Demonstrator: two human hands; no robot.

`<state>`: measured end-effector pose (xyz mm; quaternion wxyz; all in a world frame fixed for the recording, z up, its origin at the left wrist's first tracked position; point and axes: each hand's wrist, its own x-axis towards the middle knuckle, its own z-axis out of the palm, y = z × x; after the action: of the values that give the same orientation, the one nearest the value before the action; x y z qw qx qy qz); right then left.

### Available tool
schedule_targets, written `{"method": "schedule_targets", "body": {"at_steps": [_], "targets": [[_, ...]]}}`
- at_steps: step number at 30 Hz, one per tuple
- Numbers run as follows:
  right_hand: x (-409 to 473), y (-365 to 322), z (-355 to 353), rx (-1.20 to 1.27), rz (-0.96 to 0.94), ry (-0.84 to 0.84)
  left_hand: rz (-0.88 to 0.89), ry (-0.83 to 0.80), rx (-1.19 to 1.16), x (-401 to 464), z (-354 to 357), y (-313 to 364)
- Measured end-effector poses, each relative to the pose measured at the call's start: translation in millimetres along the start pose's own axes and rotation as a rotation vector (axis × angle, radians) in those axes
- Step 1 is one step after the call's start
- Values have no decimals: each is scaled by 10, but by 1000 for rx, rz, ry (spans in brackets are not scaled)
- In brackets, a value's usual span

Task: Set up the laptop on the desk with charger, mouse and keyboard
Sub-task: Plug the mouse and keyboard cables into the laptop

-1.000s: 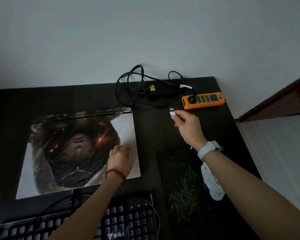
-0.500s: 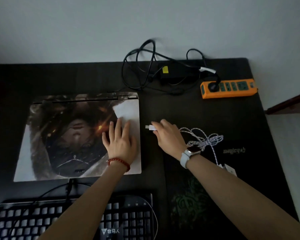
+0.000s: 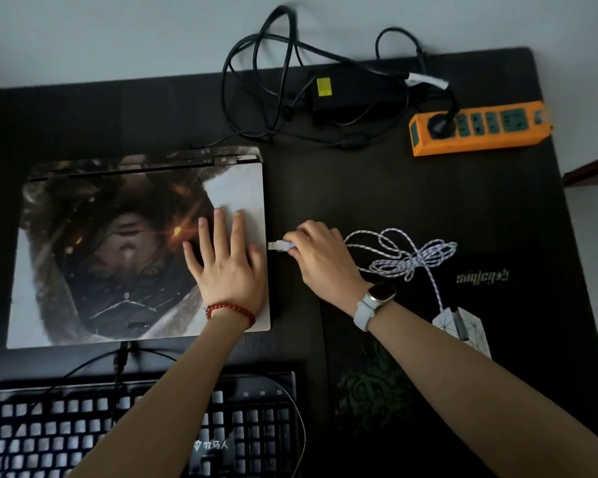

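The wide black desk mat carries everything. The closed laptop with a printed portrait skin on its lid lies at its left, a black keyboard with pale keycaps in front of it. The black charger brick with tangled cable sits at the back, plugged into the orange power strip. The left hand lies flat, fingers spread, on the lid, probably to stop it sliding. The right hand pinches the silver USB plug, tip just beside the laptop's right edge; its white braided cord runs back to the white mouse
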<state>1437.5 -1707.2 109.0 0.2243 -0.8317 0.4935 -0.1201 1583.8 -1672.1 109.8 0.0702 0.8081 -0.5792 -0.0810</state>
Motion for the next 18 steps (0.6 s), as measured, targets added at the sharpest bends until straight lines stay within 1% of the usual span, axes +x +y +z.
{"method": "schedule_targets", "body": {"at_steps": [6,11,18], "targets": [[-5,-3,-40,-11,-6,12,2,17,4,12,-7,18],[-84,-18,-44,-31,-50,23,6,12,9,5,-1,7],[-25,-20,-41,-12,5,50,4,23,7,13,-11,18]]}}
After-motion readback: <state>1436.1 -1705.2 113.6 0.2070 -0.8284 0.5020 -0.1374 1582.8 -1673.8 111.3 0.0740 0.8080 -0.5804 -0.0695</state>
